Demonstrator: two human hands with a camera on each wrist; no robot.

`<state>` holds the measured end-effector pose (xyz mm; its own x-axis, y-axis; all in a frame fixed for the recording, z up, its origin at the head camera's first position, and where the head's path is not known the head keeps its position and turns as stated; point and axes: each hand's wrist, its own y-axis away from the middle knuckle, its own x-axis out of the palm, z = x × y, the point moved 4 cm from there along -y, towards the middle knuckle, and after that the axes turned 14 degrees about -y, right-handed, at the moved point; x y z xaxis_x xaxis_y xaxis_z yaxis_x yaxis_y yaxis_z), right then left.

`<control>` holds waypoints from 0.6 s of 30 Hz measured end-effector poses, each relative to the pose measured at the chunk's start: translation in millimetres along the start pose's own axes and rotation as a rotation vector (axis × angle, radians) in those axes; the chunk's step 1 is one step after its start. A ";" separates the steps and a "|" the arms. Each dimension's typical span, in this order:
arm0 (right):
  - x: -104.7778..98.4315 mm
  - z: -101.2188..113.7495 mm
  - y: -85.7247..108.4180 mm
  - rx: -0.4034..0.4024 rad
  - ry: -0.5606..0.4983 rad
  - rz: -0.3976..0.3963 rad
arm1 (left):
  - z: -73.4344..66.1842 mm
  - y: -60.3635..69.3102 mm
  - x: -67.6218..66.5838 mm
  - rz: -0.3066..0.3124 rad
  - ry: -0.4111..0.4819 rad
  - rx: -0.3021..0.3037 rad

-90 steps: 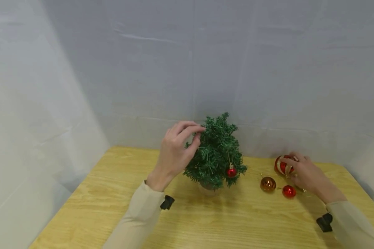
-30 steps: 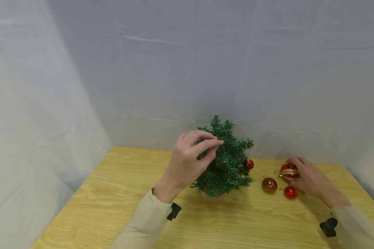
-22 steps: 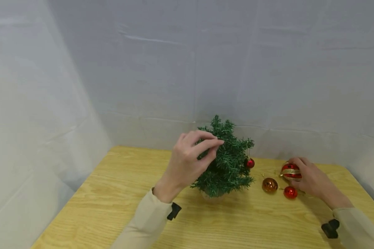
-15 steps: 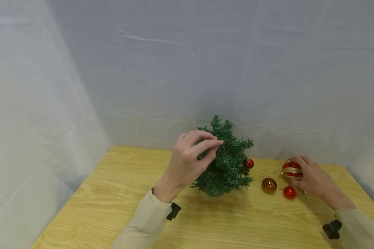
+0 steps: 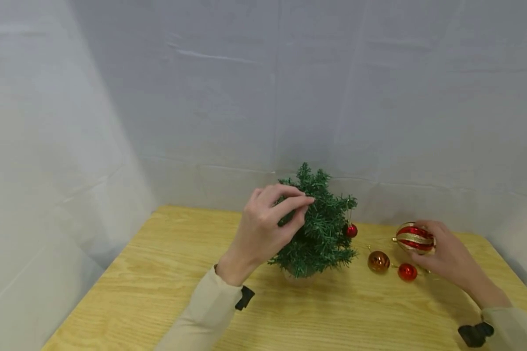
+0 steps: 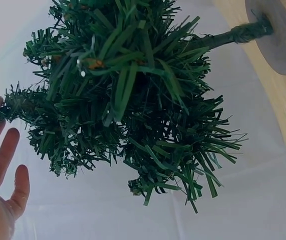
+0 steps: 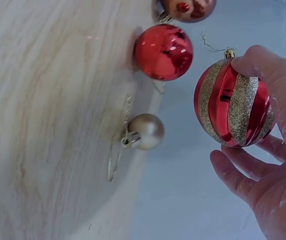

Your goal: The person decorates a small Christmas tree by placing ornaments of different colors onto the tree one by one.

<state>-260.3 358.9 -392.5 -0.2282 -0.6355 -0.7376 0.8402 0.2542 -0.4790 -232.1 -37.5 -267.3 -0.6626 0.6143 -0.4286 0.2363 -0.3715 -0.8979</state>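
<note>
A small artificial Christmas tree (image 5: 322, 224) stands mid-table. My left hand (image 5: 265, 224) pinches a branch tip of the tree between thumb and finger, as the left wrist view shows; the other fingers are spread. A small red bauble (image 5: 351, 230) hangs by its loop from the tree's right side. At the back right, my right hand (image 5: 450, 253) grips a large red-and-gold striped bauble (image 7: 233, 100), thumb near its gold cap and fingers on the opposite side. In the right wrist view the bauble looks raised off the table.
Below the striped bauble lie a brown bauble (image 5: 378, 262) and a shiny red bauble (image 5: 407, 272). A small matte gold bauble (image 7: 148, 131) with a string loop lies nearby, mostly hidden in the head view. A pale sheet (image 5: 228, 122) hangs behind the wooden table (image 5: 127, 282).
The left hand has shifted right and the tree has turned, carrying its hanging bauble to the right side. My right hand has taken hold of the striped bauble and turned its cap leftward.
</note>
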 end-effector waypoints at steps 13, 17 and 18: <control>-6.4 25.4 5.7 0.029 -0.120 -0.092 | 7.2 3.5 -1.3 -0.020 0.013 -0.029; -7.1 32.1 9.8 0.065 -0.208 -0.104 | 7.7 5.6 -0.7 -0.020 0.009 -0.028; -7.4 34.0 10.5 0.068 -0.224 -0.106 | 7.7 6.0 -0.8 -0.022 0.007 -0.027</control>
<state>-233.1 341.5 -376.0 -0.2085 -0.8035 -0.5577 0.8502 0.1329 -0.5094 -235.5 -45.7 -271.6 -0.6628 0.6267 -0.4097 0.2414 -0.3391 -0.9092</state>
